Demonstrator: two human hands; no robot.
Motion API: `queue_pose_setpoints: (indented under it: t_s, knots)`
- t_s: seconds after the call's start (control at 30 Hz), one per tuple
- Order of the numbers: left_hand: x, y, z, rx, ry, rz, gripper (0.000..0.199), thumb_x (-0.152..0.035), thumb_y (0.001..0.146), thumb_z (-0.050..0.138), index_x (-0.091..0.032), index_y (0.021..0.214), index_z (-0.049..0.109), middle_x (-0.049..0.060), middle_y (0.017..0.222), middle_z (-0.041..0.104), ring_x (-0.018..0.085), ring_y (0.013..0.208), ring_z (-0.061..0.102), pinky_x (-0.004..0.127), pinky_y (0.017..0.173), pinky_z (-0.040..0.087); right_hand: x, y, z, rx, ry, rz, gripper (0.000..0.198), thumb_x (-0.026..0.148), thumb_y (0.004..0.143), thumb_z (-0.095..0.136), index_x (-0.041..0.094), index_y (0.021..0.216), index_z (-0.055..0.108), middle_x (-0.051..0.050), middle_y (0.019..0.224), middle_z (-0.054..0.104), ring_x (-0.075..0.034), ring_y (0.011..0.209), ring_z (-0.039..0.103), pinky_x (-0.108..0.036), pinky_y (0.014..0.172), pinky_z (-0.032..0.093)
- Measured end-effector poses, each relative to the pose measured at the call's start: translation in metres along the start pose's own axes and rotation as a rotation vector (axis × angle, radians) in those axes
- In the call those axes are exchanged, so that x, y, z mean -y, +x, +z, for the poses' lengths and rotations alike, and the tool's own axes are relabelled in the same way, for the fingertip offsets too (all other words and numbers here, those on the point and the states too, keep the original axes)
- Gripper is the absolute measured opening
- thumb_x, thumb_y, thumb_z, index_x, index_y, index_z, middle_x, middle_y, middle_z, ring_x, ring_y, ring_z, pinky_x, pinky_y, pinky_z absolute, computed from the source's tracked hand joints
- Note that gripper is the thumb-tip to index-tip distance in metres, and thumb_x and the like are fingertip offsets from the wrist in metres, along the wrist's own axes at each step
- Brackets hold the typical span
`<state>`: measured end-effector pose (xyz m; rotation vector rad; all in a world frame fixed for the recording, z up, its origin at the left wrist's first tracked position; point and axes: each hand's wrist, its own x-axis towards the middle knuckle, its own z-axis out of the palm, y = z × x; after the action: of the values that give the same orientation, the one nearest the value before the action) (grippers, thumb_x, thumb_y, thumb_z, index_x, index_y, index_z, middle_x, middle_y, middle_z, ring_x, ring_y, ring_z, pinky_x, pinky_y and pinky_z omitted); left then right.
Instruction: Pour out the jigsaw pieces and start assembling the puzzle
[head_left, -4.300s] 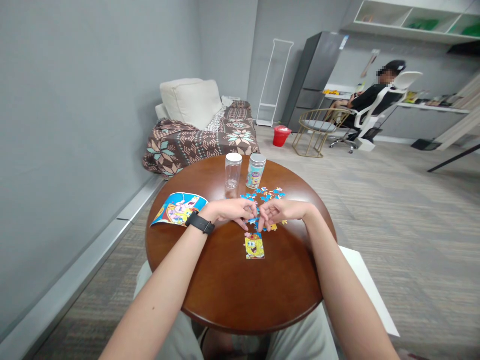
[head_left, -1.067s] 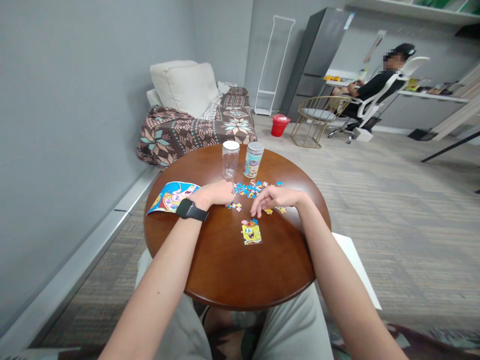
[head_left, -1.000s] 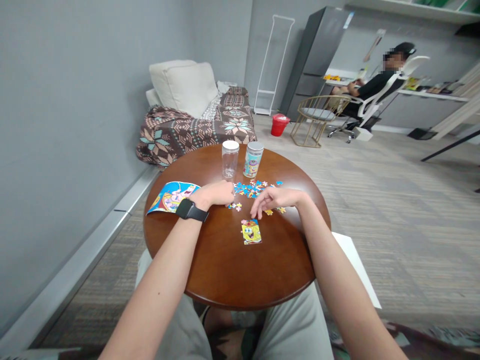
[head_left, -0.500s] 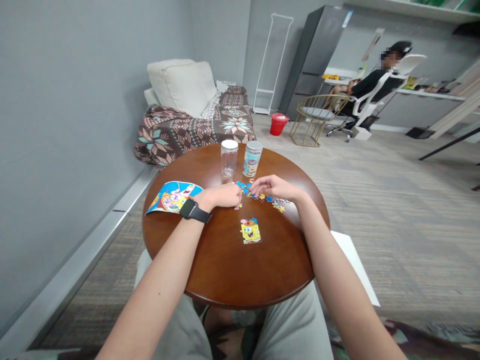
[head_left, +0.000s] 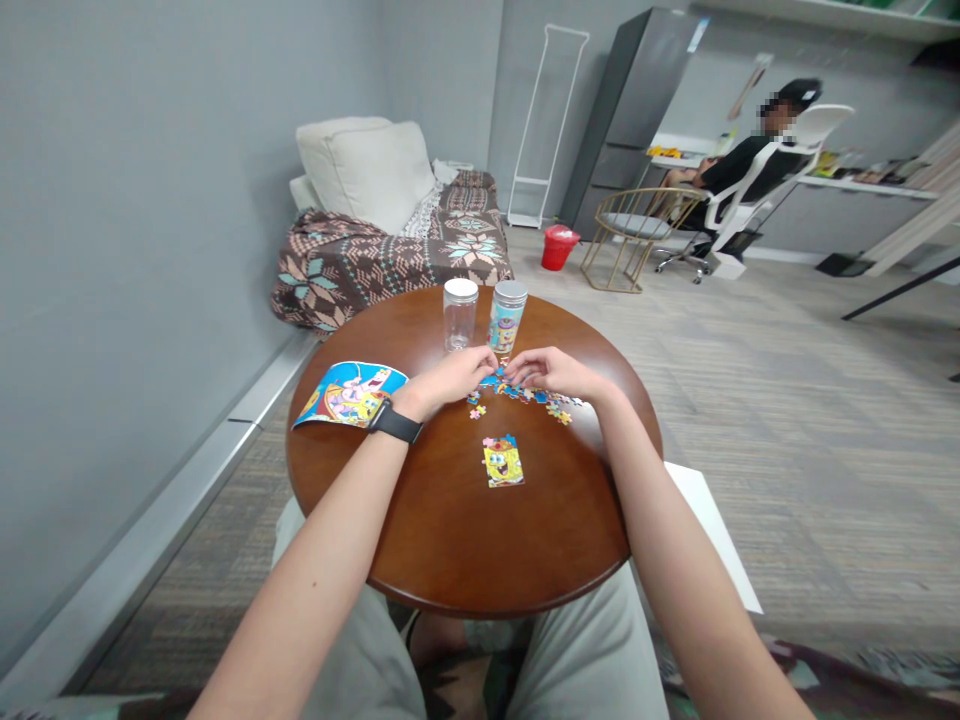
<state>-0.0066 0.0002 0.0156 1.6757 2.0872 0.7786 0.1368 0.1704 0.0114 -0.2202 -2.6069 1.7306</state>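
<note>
A loose pile of jigsaw puzzle pieces [head_left: 534, 396] lies on the round brown table [head_left: 450, 540]. At the pile's far left edge, my left hand [head_left: 466, 372], with a black watch on its wrist, has its fingers curled together; what is between the fingertips is too small to make out. My right hand [head_left: 553, 371] rests over the pile from the right, fingers bent and slightly apart, tips touching pieces. Nearer to me sits a small joined puzzle section [head_left: 502, 463] showing a yellow cartoon face. A curved picture sheet [head_left: 346, 392] lies left of my left wrist.
Behind the pile stand a clear jar [head_left: 460, 316] with a white lid and a printed can [head_left: 507, 315]. Beyond the table are a cloth-covered sofa [head_left: 390, 250], a red bin [head_left: 559, 248], a wire chair [head_left: 637, 228] and a seated person [head_left: 739, 165].
My left hand has moved away from me and slightly right, uncovering a few pieces at the pile's left end. My right hand has stayed nearly in place over the pile.
</note>
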Motion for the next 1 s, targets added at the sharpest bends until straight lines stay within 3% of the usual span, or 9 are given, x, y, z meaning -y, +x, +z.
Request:
queue_pose_setpoints:
  t_s: [0.17,0.37,0.6,0.83,1.0]
  knots:
    - [-0.002,0.000,0.000,0.005,-0.525,-0.164,0.008,-0.016,0.083,0.062,-0.014,0.091,0.060,-0.001,0.069,0.061,0.009,0.056,0.055,0.021,0.056,0.044,0.004,0.002,0.005,-0.069,-0.139,-0.049,0.018,0.017,0.075,0.061,0.013,0.091,0.069,-0.007,0.087,0.073,-0.017,0.080,0.065,-0.026,0.070,0.051]
    - [-0.009,-0.001,0.002,-0.120,-0.787,-0.316,0.010,-0.003,0.079,0.064,-0.011,0.083,0.059,-0.002,0.066,0.060,0.007,0.055,0.057,0.023,0.061,0.050,0.003,0.009,0.018,-0.085,-0.276,-0.167,0.031,0.039,0.083,0.059,0.012,0.094,0.069,-0.005,0.083,0.070,-0.015,0.072,0.060,-0.028,0.069,0.048]
    - [-0.012,-0.002,0.000,-0.154,-0.784,-0.286,0.028,0.014,0.066,0.060,-0.010,0.081,0.060,0.000,0.073,0.062,0.008,0.065,0.060,0.023,0.066,0.050,0.002,0.010,0.021,-0.070,-0.329,-0.179,0.033,0.043,0.083,0.059,0.012,0.094,0.066,-0.005,0.078,0.066,-0.015,0.070,0.056,-0.027,0.069,0.045]
    - [-0.015,-0.005,-0.001,-0.112,-0.741,-0.289,0.022,0.006,0.068,0.066,-0.010,0.083,0.061,-0.001,0.074,0.062,0.008,0.062,0.060,0.023,0.062,0.050,0.003,0.010,0.022,-0.075,-0.326,-0.179,0.034,0.047,0.083,0.057,0.013,0.083,0.062,-0.002,0.070,0.060,-0.013,0.064,0.051,-0.025,0.063,0.041]
    - [-0.014,-0.004,-0.001,-0.066,-0.730,-0.299,0.019,-0.001,0.072,0.069,-0.012,0.084,0.058,-0.004,0.068,0.060,0.007,0.055,0.060,0.024,0.060,0.051,0.004,0.009,0.022,-0.044,-0.317,-0.150,0.020,0.036,0.080,0.059,0.016,0.078,0.056,0.000,0.066,0.059,-0.012,0.062,0.051,-0.024,0.061,0.041]
